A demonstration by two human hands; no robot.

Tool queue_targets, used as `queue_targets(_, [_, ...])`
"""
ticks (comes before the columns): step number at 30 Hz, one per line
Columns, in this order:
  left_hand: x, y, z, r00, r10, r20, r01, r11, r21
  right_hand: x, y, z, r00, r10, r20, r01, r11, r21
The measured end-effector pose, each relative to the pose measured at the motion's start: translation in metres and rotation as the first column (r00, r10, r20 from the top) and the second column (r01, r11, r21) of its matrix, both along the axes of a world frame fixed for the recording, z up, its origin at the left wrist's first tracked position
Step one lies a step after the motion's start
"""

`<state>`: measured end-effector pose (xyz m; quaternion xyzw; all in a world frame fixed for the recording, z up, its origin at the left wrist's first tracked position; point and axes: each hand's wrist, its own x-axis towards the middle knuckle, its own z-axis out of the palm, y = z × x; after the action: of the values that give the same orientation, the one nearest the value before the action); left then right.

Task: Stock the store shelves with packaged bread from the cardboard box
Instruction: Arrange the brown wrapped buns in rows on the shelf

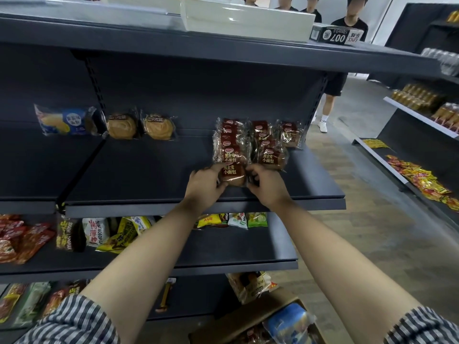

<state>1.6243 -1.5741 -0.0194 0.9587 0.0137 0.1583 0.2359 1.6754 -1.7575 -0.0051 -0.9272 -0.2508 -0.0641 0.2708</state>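
A small brown bread packet [233, 173] with a red label lies on the dark shelf [149, 175] at the front of a row of like packets [229, 145]. My left hand [205, 181] grips its left side and my right hand [264, 181] grips its right side. A second row [269, 150] and a single packet [290, 134] stand to the right. Two round pale breads [139, 126] and a blue packet [65, 120] lean at the shelf's back left. The cardboard box [250, 319] sits at the bottom, holding a blue packet [289, 321].
Snack bags [104, 234] fill the shelf below. A white tray [246, 21] and a black box [336, 33] sit on the top shelf. Another shelving unit [419, 155] stands to the right across a wooden floor aisle. People [347, 23] stand behind the shelves.
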Motion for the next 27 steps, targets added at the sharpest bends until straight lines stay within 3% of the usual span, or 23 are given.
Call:
queue_targets(4, [0.004, -0.004, -0.002, 0.997, -0.047, 0.063, 0.058, 0.981, -0.186, 0.004, 0.000, -0.001, 1.000, -0.002, 0.001, 0.002, 0.999, 0.038])
queue_targets(8, [0.011, 0.001, -0.003, 0.989, -0.056, 0.137, 0.072, 0.991, -0.114, 0.012, -0.003, 0.000, 0.999, -0.018, 0.043, 0.015, 0.998, 0.054])
queue_targets(16, [0.019, 0.003, -0.002, 0.996, 0.020, 0.086, -0.019, 1.000, -0.010, 0.019, 0.002, -0.001, 0.998, -0.014, 0.060, 0.012, 0.999, 0.038])
queue_targets(27, [0.027, 0.005, -0.001, 0.992, 0.015, 0.127, -0.027, 0.996, 0.089, 0.029, 0.008, -0.002, 0.996, -0.034, 0.077, 0.034, 0.999, 0.007])
